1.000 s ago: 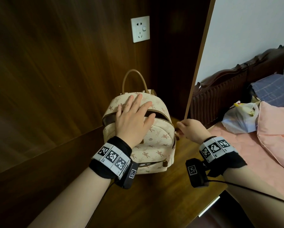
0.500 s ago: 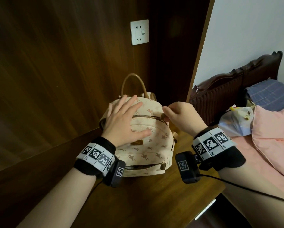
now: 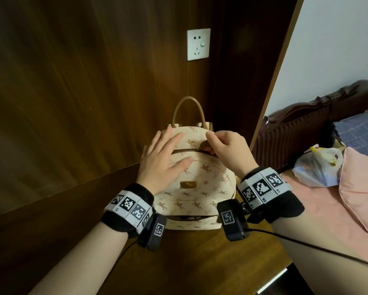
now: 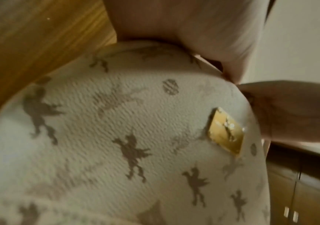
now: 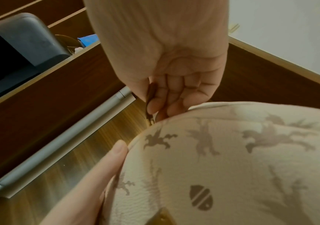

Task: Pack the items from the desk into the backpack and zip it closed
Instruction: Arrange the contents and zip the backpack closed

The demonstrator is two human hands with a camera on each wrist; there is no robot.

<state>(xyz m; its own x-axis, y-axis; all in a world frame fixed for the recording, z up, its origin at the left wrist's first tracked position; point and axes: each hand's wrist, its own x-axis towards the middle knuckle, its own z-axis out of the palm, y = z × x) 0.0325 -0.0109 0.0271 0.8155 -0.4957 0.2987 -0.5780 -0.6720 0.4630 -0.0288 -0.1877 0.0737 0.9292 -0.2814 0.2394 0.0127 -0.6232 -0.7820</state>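
A cream backpack (image 3: 200,188) with brown horse prints and a tan handle (image 3: 188,107) stands upright on the wooden desk (image 3: 200,262). My left hand (image 3: 168,152) lies flat on its upper left, fingers straight, pressing the fabric. My right hand (image 3: 209,143) pinches the brown zipper pull (image 3: 203,145) near the top of the main zipper. A dark gap in the zipper runs left of the pull, under my left fingers. In the right wrist view the right hand (image 5: 155,109) holds the zipper pull (image 5: 151,94) above the backpack (image 5: 232,159). The left wrist view is filled by the backpack (image 4: 136,137).
Dark wood panels close in the back and left, with a wall socket (image 3: 198,44) above the bag. To the right lies a bed with pink bedding (image 3: 359,188), a plastic bag (image 3: 319,167) and a carved headboard (image 3: 306,120). The front pocket zipper (image 3: 189,218) gapes slightly.
My right hand has drawn the zipper pull from the bag's right side up and leftward to the top, narrowing the opening. The left hand slid slightly left and stays pressed on the bag.
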